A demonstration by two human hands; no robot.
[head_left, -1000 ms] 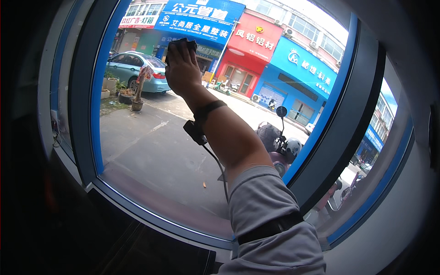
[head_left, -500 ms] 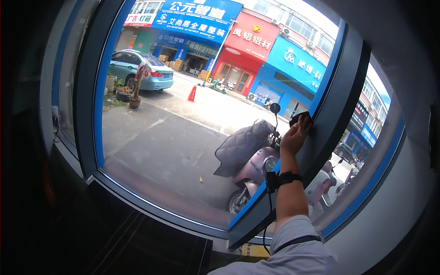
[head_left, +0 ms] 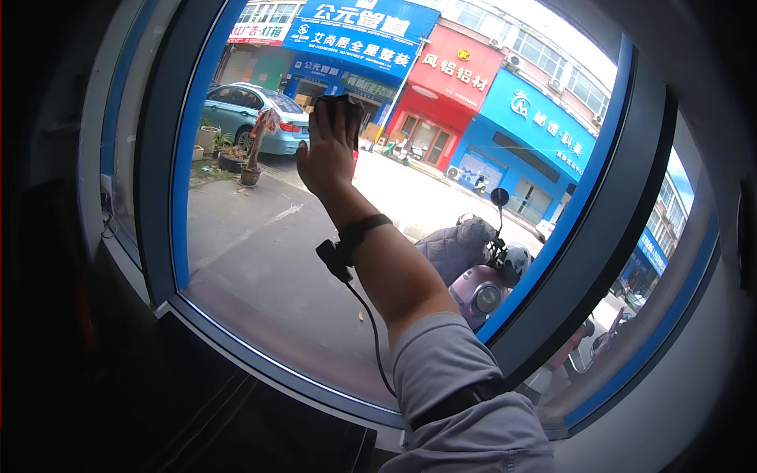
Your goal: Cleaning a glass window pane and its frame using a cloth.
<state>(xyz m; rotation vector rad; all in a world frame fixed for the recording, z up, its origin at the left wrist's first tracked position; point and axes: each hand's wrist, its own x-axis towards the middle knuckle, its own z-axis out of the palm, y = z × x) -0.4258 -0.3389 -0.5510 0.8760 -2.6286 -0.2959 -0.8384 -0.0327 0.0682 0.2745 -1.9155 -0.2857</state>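
My right hand [head_left: 328, 162] is raised toward the upper middle of a large window pane [head_left: 260, 240], its back facing me. Under its extended fingers is a dark, folded cloth [head_left: 356, 112], pressed against the glass. The thumb sticks out to the left, away from the cloth. Around the wrist sits a black strap with a small device [head_left: 334, 258], and a cable hangs from it. My left hand is out of view.
A thick dark grey window frame post [head_left: 607, 260] slants along the right of the pane. Below the sill is a dark, glossy surface [head_left: 260, 418]. Outside, beyond the glass, stand a pink scooter [head_left: 481, 293], a pale blue car [head_left: 276, 130] and shopfronts.
My right hand has swept the cloth leftward and up, from the frame post on the right to the upper middle of the pane. The view has shifted slightly too.
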